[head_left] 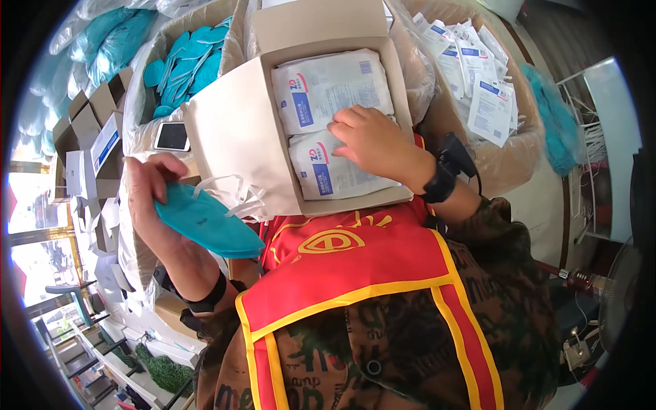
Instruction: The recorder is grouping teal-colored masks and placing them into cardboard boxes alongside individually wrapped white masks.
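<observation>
Left hand [147,195] fingers clasp teal mask [205,222], white straps dangling, beside open cardboard box [232,130]. Right hand [376,143] fingers spread flat, grasping nothing, on white sealed packets [328,89] stacked inside box. Phone [172,136] just left.

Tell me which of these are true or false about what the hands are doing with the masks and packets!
1. The left hand holds a teal folded mask. True.
2. The right hand rests on white packets inside the open cardboard box. True.
3. The cardboard box is empty. False: white sealed packets fill it.
4. A phone lies to the left of the box. True.
5. The mask in the left hand is red. False: it is teal, with white straps.
6. The right hand holds a pair of scissors. False: it holds no tool and only touches the packets.
</observation>
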Demonstrator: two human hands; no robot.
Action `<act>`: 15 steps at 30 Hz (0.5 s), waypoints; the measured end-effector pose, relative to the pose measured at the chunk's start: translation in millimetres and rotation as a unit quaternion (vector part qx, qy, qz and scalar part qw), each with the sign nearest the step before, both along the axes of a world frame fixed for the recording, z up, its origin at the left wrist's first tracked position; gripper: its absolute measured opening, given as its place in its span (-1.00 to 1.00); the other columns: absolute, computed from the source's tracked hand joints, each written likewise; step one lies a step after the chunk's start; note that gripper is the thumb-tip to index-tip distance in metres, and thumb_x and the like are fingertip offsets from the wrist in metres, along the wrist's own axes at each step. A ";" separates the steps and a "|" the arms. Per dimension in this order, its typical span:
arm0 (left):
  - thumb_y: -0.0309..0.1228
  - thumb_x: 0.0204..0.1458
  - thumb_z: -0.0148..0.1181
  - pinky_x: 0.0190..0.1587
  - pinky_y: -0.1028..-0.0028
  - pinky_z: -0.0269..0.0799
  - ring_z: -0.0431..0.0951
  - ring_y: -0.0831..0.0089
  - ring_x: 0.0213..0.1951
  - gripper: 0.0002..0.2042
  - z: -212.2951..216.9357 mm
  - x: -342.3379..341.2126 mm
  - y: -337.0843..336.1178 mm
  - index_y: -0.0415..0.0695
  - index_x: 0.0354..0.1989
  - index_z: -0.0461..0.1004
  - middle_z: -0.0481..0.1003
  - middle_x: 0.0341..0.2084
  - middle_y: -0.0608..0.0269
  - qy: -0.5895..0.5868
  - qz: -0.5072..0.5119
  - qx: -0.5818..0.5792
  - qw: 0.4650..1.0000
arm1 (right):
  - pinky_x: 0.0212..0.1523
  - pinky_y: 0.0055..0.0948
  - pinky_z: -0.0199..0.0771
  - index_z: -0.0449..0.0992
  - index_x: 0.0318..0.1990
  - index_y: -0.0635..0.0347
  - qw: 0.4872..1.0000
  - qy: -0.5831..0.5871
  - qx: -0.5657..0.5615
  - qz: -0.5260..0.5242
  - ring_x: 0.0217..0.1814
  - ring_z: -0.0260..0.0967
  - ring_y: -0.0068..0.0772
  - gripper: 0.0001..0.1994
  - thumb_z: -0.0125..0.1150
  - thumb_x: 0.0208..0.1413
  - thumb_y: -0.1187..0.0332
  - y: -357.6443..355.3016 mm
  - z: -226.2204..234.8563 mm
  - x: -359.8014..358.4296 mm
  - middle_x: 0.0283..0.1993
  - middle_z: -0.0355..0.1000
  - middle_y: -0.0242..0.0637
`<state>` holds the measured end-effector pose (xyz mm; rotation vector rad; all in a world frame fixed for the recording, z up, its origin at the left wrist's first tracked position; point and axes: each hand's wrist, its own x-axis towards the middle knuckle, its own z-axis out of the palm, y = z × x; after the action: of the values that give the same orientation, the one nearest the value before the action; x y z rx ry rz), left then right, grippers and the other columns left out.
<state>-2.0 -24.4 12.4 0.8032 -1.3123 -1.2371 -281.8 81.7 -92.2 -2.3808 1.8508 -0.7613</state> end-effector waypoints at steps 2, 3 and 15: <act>-0.17 0.26 -0.03 -0.49 0.62 0.13 0.25 0.56 -0.58 -0.57 -5.3 6.7 5.5 -0.12 -0.64 0.20 0.42 -0.59 0.13 -0.010 -0.026 0.035 0.999 | -0.08 -0.21 0.36 0.45 -0.35 0.22 1.000 -0.013 -0.006 -0.002 -0.08 0.33 -0.12 -0.80 0.35 -0.13 0.40 -0.5 -6.3 3.9 -0.21 0.37 -0.22; -0.20 0.25 -0.01 -0.57 0.63 0.10 0.25 0.59 -0.63 -0.60 -9.9 7.9 7.3 -0.13 -0.63 0.25 0.42 -0.63 0.17 -0.021 -0.058 0.070 0.996 | -0.07 -0.20 0.35 0.44 -0.36 0.22 1.000 -0.027 -0.011 -0.011 -0.07 0.32 -0.12 -0.77 0.37 -0.16 0.42 0.7 -6.8 4.7 -0.21 0.36 -0.23; -0.50 0.10 0.19 -0.34 0.66 0.30 0.41 0.69 -0.40 -0.89 -49.3 -61.0 30.6 -0.27 -0.27 0.57 0.49 -0.50 0.41 -0.253 -0.333 0.042 0.907 | -0.30 -0.25 0.38 0.35 -0.36 0.22 0.977 -0.213 0.013 0.010 -0.26 0.40 -0.07 -0.80 0.29 -0.09 0.51 32.8 63.6 20.5 -0.35 0.38 -0.20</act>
<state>-63.0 6.2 -36.9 0.7930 -2.0837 -1.6905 -261.3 114.5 -28.6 -2.0104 1.6424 -1.1305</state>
